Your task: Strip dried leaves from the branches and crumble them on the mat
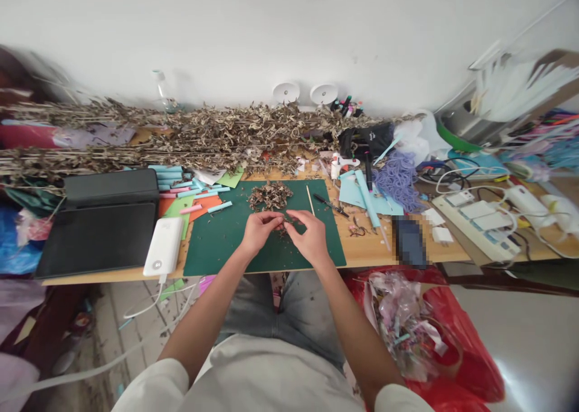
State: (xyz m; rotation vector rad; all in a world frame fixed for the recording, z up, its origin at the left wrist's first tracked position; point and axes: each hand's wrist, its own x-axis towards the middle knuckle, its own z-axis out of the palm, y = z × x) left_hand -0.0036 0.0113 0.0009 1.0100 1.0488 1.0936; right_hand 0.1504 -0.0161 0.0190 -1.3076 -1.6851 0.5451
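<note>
Over the green cutting mat, my left hand and my right hand meet fingertip to fingertip. Thumb and forefinger of each are pinched around a small brown dried leaf, partly covered by the fingers. Just beyond them sits a heap of crumpled dried leaves. Crumbs of leaf are scattered over the mat. A thin pale stick lies to the right of the heap, and a dark pen-like tool crosses the mat's right edge.
Long dried leafy stalks span the table's back. To the left are a black tablet case, a white power bank and rolled paper tubes. To the right are a glue gun, purple yarn, a power strip and a red bag below.
</note>
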